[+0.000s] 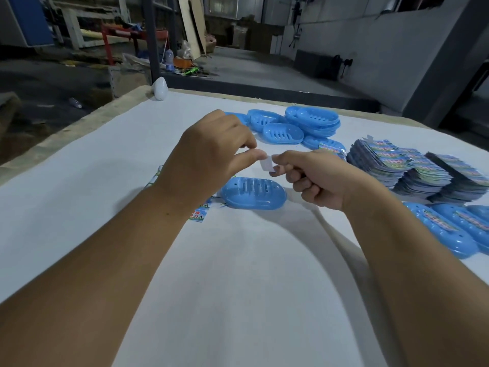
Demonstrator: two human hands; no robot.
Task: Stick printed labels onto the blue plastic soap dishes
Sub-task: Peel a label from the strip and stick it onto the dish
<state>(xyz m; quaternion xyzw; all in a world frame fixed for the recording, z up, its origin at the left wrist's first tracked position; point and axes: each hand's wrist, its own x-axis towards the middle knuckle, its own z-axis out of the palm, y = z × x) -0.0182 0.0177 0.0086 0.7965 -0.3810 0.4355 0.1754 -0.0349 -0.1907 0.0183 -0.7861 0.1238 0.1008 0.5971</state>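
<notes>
Hands meet above the worktop (238, 287). Left hand (211, 157) and right hand (315, 178) each pinch one edge of a small white strip (266, 164), fingers curled tight; it looks like adhesive tape or backing, not certain. Blue soap dish (254, 193) lies upside down just below, unlabelled. Loose printed label (199, 213) lies beside it, partly under the left wrist. Risk: strip folds onto itself or sticks to fingertips while being separated, spoiling adhesion.

Two hands (211, 157) – one white tab (266, 164) – one upturned dish (254, 193) – three labelled dishes (439, 229).
</notes>
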